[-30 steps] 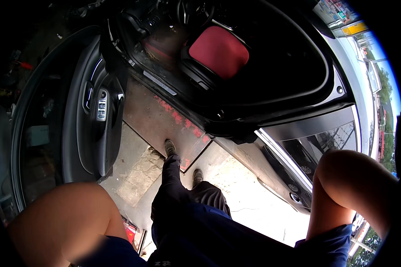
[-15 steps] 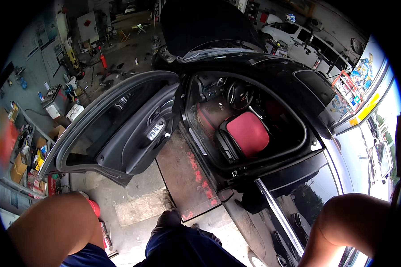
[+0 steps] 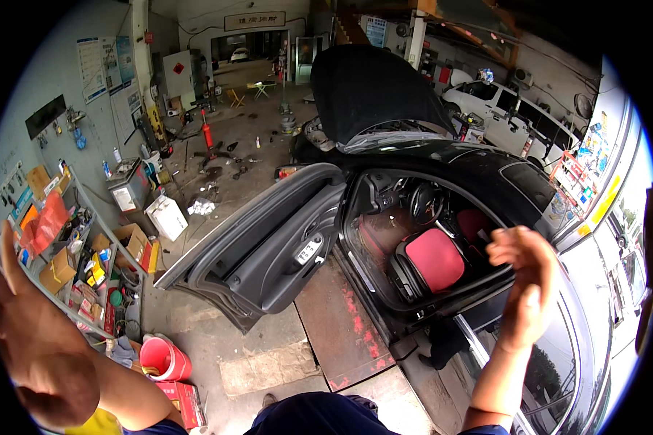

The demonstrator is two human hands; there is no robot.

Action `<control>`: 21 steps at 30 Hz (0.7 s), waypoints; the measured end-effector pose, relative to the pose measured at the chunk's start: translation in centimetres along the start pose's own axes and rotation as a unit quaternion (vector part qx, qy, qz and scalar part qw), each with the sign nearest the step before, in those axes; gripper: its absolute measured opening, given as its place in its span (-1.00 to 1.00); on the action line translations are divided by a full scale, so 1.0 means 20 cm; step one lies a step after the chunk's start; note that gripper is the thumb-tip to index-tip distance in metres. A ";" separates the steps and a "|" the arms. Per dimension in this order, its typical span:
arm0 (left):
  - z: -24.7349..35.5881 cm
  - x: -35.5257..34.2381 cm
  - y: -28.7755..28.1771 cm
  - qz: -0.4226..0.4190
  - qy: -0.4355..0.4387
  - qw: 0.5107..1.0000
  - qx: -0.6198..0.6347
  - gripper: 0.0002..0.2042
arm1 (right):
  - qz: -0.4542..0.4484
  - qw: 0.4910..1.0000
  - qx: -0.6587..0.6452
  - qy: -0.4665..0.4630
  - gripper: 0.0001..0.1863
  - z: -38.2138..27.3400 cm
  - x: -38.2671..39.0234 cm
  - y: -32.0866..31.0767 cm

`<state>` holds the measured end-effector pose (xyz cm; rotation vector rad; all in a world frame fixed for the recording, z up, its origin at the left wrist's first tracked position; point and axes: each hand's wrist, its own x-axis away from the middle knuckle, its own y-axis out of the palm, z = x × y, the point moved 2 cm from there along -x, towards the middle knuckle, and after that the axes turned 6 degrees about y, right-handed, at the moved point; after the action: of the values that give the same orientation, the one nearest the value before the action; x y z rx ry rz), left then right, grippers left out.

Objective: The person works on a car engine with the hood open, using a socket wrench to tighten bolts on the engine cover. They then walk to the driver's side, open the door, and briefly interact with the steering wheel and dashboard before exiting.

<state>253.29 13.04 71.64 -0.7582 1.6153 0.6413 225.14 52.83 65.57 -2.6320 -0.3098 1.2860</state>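
Both my hands are raised and hold nothing that I can see. My left hand (image 3: 40,341), large at the lower left edge, has its fingers stretched upward and apart. My right hand (image 3: 526,286) is lifted in front of the car's rear edge of the doorway, fingers loosely bent and thumb apart; no contact with the car is visible. Before me stands a black car (image 3: 442,154) with its front door (image 3: 268,254) swung wide. Inside are a red seat (image 3: 435,261) and a steering wheel (image 3: 426,203). The raised hood (image 3: 377,94) is beyond.
A cluttered metal shelf (image 3: 98,239) lines the left wall, with a red bucket (image 3: 165,359) below it. A white box (image 3: 167,217) and a red cylinder (image 3: 207,134) stand on the floor farther off. A white van (image 3: 497,109) is at the back right.
Both my arms have swung up, bringing both hands into view. The view has tilted upward, so the car and door sit lower and more to the right.
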 end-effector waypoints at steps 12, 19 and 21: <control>-0.73 1.70 -0.28 -0.097 -0.635 0.734 0.221 -0.31 | -0.279 0.897 -0.151 0.306 -0.47 0.17 0.73 1.42; -0.44 1.44 -0.05 -0.118 -0.587 0.662 0.450 -0.27 | -0.178 0.934 -0.151 0.270 -0.20 -0.07 0.49 1.67; -0.32 1.51 0.14 -0.190 -0.548 0.657 0.481 -0.25 | -0.157 0.944 -0.077 0.280 -0.15 -0.11 0.44 1.51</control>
<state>243.78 6.16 43.01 0.1741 0.4151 -0.1728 235.16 26.06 52.29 -2.7812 -0.7131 0.4020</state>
